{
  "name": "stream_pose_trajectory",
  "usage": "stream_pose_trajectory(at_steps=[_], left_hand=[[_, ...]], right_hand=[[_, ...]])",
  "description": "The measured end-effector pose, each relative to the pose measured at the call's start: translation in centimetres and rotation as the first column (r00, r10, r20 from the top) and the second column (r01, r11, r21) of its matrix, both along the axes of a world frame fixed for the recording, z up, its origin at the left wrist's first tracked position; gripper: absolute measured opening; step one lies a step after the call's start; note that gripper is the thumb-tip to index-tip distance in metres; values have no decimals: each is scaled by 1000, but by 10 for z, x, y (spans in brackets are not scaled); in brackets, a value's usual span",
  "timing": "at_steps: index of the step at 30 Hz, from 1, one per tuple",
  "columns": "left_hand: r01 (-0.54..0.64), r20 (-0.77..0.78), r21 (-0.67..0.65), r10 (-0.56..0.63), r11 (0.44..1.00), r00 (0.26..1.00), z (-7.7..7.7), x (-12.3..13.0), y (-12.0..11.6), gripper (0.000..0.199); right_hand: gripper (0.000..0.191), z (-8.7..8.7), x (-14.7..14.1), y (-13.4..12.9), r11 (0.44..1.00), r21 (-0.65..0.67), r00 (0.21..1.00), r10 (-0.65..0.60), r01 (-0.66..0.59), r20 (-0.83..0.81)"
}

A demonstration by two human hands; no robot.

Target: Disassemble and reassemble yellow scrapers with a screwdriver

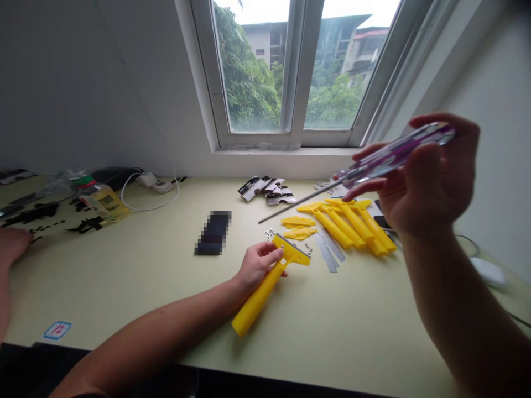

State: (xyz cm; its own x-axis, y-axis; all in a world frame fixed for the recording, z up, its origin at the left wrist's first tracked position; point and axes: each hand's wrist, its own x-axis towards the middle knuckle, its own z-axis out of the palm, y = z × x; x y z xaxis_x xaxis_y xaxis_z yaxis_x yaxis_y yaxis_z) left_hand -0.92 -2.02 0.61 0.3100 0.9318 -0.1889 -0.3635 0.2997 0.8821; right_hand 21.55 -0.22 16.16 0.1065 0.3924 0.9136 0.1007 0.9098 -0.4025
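My left hand is closed around the head of a yellow scraper, thumb on its face near a small screw. The scraper's handle slants down toward the table's front edge. Raised at the right, my right hand grips a screwdriver with a clear and purple handle. Its long shaft points down and left, the tip in the air above the scraper head. Small nuts and screws lie just beyond the scraper. Near them are yellow cover plates and loose metal blades.
Several yellow scraper handles lie in a pile at the right. Black and white cards sit below the window. A pixelated dark rectangle lies left of centre. A bottle, a white cable and another person's hand are at the left.
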Motion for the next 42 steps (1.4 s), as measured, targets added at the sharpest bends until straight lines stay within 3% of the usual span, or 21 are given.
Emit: stream_pose_trajectory(at_steps=[3, 8, 20, 28, 36, 38, 40, 42], left_hand=[[-20, -2, -10, 20, 1000, 1000, 2, -1, 2, 50], [-43, -4, -18, 43, 999, 999, 2, -2, 2, 50], [-31, 8, -5, 31, 1000, 999, 3, -2, 3, 47], [-14, 11, 2, 14, 1000, 1000, 0, -4, 3, 47], [-25, 15, 9, 25, 1000, 1000, -1, -4, 2, 46], [-46, 15, 5, 46, 999, 999, -1, -4, 1, 47], [-75, 8, 9, 75, 997, 997, 0, -4, 1, 47], [-102, -3, 21, 102, 995, 995, 1, -4, 1, 46]], right_hand=[[33, -8, 15, 0, 993, -86, 995, -69, 76, 79], [34, -17, 10, -2, 981, -188, 982, -2, 38, 189], [34, -20, 1, -7, 965, -241, 961, -31, 100, 275], [32, -22, -1, -4, 973, -211, 962, -30, 90, 272], [29, -18, -6, -6, 966, -180, 962, -141, 186, 236], [34, -13, -7, -14, 937, -150, 925, -269, 316, 268], [36, -8, -6, -25, 850, -58, 805, -471, 524, 361], [33, -1, -4, -36, 774, 40, 674, -573, 631, 466]])
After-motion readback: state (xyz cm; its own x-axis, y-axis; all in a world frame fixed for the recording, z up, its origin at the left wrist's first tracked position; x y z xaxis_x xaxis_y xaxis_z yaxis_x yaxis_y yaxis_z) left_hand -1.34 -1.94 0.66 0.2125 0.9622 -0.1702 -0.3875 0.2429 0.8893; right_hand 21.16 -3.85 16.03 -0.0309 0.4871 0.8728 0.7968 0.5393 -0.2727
